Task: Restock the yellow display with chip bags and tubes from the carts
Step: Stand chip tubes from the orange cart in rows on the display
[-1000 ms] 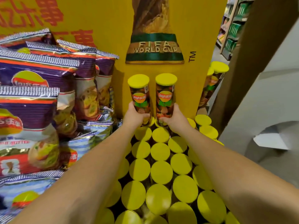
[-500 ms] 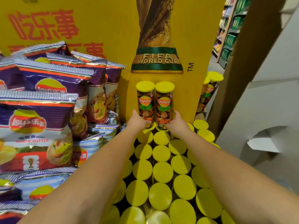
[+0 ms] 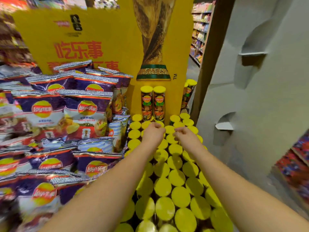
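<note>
Two chip tubes (image 3: 153, 103) stand on the yellow-lidded layer (image 3: 175, 180), starting a second tier. Left hand (image 3: 153, 133) and right hand (image 3: 183, 135) hover loosely curled, holding nothing. Most of the tier looks unfilled.

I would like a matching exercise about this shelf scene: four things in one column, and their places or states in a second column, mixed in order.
Things
1. two upright tubes
2. purple chip bags
3. left hand
4. trophy picture

Places or states
A. printed on the yellow back panel
B. stacked at the left of the display
C. standing on the layer of yellow lids, against the panel
D. empty, just in front of the tubes

Pairs: 1-C, 2-B, 3-D, 4-A
</note>
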`<state>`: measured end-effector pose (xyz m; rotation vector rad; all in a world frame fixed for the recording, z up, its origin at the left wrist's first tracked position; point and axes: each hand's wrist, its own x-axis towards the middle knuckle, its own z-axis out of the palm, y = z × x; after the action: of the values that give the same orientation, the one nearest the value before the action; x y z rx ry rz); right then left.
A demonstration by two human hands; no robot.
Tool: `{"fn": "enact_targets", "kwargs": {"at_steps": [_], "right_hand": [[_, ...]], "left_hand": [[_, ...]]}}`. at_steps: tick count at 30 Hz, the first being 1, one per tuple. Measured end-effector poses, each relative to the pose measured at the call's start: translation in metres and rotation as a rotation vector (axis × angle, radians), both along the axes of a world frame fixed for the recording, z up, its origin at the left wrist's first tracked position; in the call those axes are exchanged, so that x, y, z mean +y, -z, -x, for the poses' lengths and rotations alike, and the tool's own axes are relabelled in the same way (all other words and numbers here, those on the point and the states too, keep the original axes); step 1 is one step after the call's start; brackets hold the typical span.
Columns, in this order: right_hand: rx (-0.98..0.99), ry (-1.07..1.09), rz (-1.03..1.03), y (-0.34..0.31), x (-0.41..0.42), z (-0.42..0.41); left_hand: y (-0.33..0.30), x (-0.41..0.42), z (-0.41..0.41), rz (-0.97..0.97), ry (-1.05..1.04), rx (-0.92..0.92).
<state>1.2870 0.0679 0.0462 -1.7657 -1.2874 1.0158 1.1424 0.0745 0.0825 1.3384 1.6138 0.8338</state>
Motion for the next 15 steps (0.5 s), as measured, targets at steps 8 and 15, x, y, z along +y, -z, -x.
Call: {"fn": "enact_targets", "kwargs": {"at_steps": [8, 15], "right_hand": [[0.125, 0.198, -0.060, 0.005, -0.218, -0.041], [0.135, 0.453, -0.006, 0.045, -0.365, -0.122]], "left_hand": [[0.000, -0.176, -0.042, -0.054, 0.255, -0.057], [0.039, -0.265, -0.130, -0.040, 0.539, -0.069]]}}
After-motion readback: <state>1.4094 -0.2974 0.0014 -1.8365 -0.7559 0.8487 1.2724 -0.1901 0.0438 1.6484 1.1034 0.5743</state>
